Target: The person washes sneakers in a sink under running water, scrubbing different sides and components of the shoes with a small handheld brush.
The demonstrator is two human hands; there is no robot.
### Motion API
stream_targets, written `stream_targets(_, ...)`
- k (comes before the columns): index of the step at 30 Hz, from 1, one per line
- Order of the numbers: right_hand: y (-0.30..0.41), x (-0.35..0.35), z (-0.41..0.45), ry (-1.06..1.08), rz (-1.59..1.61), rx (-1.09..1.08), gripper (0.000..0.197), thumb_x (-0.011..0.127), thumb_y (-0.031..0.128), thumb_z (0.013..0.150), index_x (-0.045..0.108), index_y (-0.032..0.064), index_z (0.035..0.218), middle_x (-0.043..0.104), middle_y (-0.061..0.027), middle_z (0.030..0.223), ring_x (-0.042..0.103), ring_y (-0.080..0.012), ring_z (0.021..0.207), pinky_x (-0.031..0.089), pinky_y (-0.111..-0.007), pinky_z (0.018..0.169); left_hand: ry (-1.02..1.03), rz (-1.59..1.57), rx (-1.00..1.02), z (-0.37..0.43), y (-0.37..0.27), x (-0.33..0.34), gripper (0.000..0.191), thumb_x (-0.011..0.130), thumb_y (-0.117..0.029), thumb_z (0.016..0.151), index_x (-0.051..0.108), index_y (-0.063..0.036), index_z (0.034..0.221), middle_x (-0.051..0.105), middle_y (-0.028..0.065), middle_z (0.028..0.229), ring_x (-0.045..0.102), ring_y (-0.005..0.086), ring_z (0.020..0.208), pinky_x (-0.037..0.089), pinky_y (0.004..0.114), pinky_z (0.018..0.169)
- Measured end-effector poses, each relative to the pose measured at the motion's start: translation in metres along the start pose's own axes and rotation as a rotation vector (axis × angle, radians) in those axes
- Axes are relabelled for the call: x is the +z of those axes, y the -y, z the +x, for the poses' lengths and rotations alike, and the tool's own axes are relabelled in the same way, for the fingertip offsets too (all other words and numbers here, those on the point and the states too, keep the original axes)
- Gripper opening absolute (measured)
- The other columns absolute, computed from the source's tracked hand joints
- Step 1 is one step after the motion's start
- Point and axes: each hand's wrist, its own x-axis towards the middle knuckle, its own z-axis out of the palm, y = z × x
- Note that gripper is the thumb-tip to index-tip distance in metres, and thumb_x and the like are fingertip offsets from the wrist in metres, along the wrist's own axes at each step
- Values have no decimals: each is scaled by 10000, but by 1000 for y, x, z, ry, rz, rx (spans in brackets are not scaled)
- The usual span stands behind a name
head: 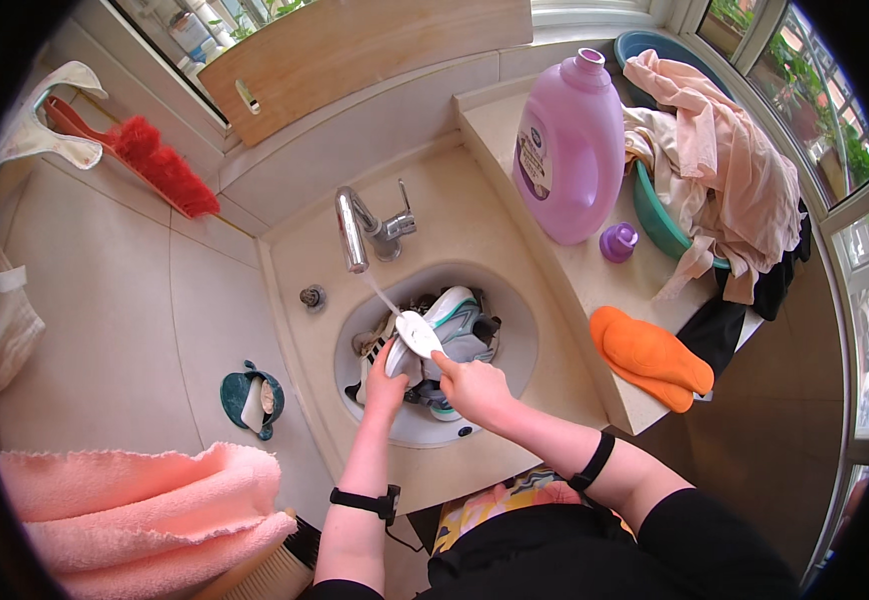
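Over the white oval sink basin [528, 352], my right hand [476, 390] grips a white oval object [419, 335], probably a scrub brush; any bristles are hidden. Its index finger lies at the near end. My left hand [387, 386] holds a pale sneaker [403, 361] just beneath it, and much of that shoe is covered. Water runs from the chrome faucet [353, 240] onto the white object. Several other shoes fill the basin, among them a grey and white sneaker with teal edging [458, 322] and a white one with black stripes [368, 358].
On the right ledge are a pink detergent bottle [573, 157], its purple cap [618, 242], orange insoles [648, 356] and a green basin [656, 214] heaped with clothes [734, 165]. At left hang a soap holder [236, 397], a pink towel [149, 502] and a red brush [153, 161].
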Motion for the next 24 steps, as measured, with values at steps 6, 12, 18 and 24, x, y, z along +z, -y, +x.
stream_targets(6,-17,2,32,9,-11,45,319,483,157,843,585,147,1146,658,-178,732,659,-366,701,530,-482,630,-17,96,2,-7,-10,5,757,538,81,640,468,-139,1361,563,140,1259,550,244,1144,436,310,941)
stream_targets(12,-60,-6,60,-32,-171,79,330,497,201,855,612,201,1163,669,-129,731,665,-308,659,529,-456,576,-50,251,110,-9,-8,10,718,511,115,651,486,-118,1330,569,171,1253,550,287,1160,424,339,974)
stream_targets(18,-50,19,74,33,-256,-48,352,484,160,848,582,200,1184,658,-142,715,664,-316,654,526,-447,563,-103,274,186,-3,9,15,684,470,121,683,493,-134,1317,571,191,1229,545,335,1149,428,361,968)
stream_targets(24,-12,22,31,135,-295,-102,369,499,145,825,574,213,1180,671,-139,724,675,-312,662,537,-446,578,-146,304,205,-5,33,9,658,457,124,697,499,-130,1302,570,185,1224,540,347,1141,427,382,960)
